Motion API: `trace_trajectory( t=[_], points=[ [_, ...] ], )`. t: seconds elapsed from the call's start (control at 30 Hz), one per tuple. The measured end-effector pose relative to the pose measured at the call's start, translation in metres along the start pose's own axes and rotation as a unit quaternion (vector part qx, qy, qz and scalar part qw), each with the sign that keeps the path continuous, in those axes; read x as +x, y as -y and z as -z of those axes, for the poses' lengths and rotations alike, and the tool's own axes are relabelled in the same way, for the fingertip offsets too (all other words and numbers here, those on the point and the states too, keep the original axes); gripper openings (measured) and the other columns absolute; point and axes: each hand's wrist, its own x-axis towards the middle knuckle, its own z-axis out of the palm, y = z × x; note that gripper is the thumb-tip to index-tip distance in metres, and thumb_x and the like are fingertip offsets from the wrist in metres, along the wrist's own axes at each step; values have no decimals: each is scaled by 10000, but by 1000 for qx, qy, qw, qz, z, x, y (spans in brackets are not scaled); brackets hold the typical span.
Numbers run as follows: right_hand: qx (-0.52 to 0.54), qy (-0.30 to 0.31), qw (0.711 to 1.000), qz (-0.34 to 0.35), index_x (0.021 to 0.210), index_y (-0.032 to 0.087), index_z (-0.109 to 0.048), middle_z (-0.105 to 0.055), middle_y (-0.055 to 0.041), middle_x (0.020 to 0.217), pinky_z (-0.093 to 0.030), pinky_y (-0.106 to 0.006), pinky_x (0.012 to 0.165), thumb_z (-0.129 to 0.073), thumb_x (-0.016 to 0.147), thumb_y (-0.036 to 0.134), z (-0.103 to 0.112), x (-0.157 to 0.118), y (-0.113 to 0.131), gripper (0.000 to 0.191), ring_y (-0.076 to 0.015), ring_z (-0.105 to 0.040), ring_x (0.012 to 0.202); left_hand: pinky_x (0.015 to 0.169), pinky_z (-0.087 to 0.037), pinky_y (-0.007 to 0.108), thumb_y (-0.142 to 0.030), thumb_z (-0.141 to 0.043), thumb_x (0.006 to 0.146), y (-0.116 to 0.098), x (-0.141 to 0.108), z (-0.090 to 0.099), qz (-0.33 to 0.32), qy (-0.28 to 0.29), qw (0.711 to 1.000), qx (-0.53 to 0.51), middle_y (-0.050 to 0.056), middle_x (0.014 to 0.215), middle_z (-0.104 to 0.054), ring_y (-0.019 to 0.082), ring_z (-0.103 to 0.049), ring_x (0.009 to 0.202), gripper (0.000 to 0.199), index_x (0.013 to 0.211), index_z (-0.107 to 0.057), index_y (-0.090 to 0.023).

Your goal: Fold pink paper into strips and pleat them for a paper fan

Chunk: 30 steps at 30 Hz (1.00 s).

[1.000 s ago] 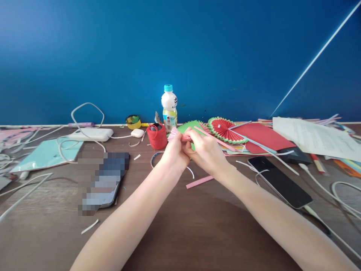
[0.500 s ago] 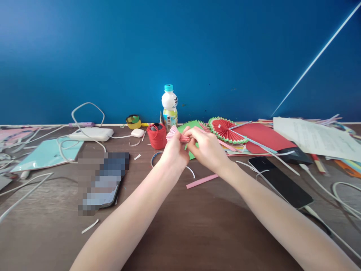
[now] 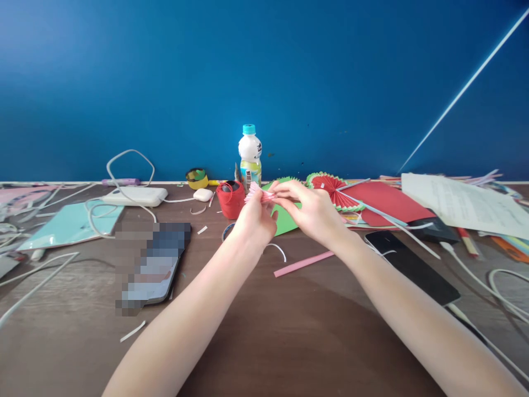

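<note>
Pleated pink paper (image 3: 255,192) sits between the thumb and fingers of my left hand (image 3: 258,218), its folds fanned out at the upper left. My right hand (image 3: 308,208) pinches the right end of the same paper with its fingertips. Behind and below the hands lies green paper (image 3: 286,220). A pink paper strip (image 3: 303,264) rests on the table just below my right hand. To the left of my left hand stands a red roll (image 3: 231,199), with a white bottle (image 3: 250,154) behind it.
A red and green pleated fan (image 3: 330,190), red paper (image 3: 384,203) and a printed sheet (image 3: 463,207) lie at the back right. Phones (image 3: 413,267) flank both arms. White cables, a power bank (image 3: 136,196) and a teal folder (image 3: 72,223) are at the left.
My right hand has shifted slightly right, with its fingers straighter. The pink paper has turned a little in my left hand. More of the pink strip on the table shows.
</note>
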Motion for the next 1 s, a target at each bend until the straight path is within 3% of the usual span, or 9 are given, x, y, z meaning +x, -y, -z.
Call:
trace_trajectory(
  t=[0.13, 0.27, 0.43, 0.63, 0.77, 0.87, 1.0],
  points=[
    [-120, -37, 991, 44, 794, 150, -593, -671, -55, 673, -423, -244, 515, -391, 920, 243, -3, -3, 2, 256, -139, -615, 579, 635, -372, 186, -275, -371, 922, -2, -8, -2, 8, 14, 1000, -12, -51, 639, -622, 40, -531, 540, 220, 951, -580, -217],
    [-189, -73, 975, 89, 722, 159, -596, -661, -52, 611, -421, -247, 505, -379, 907, 172, -8, -5, 6, 285, -132, -598, 538, 553, -399, 183, -241, -340, 927, -5, -12, -3, 18, 32, 999, -30, -38, 561, -570, 52, -494, 451, 269, 1051, -568, -172],
    [-179, -112, 971, 112, 898, 134, -640, -707, -67, 709, -456, -242, 518, -428, 887, 146, -14, -6, 7, 213, -140, -646, 601, 535, -418, 154, -261, -326, 932, -4, -10, -3, 16, 27, 998, -48, -31, 566, -552, 47, -491, 450, 301, 1087, -550, -133],
    [-189, -125, 966, 124, 860, 153, -656, -732, -66, 780, -511, -251, 596, -433, 877, 105, -17, -9, 6, 228, -169, -690, 751, 571, -414, 147, -273, -314, 933, 1, -13, -5, 20, 3, 1000, -14, -25, 578, -563, 64, -556, 558, 326, 1095, -566, -146],
    [-165, -131, 968, 135, 874, 150, -648, -728, -88, 875, -525, -268, 674, -450, 869, 97, -17, -9, 5, 206, -190, -684, 853, 567, -407, 151, -248, -315, 933, 0, -14, -5, 22, 10, 999, -35, -46, 515, -514, 57, -524, 496, 315, 1091, -568, -147],
    [-141, -129, 974, 120, 826, 147, -632, -726, -88, 789, -505, -265, 606, -471, 861, 115, -17, -9, 4, 169, -188, -693, 755, 561, -402, 153, -235, -297, 940, 0, -11, -4, 26, 22, 998, -48, -62, 467, -478, 49, -513, 460, 321, 1085, -561, -125],
    [-90, -174, 979, 59, 759, 164, -582, -695, -39, 670, -458, -231, 502, -490, 843, 134, -11, -5, 2, 128, -136, -652, 568, 559, -389, 154, -223, -330, 932, -1, -2, 1, 7, 74, 997, -13, -70, 457, -494, 25, -485, 415, 269, 945, -583, -130]
  ],
)
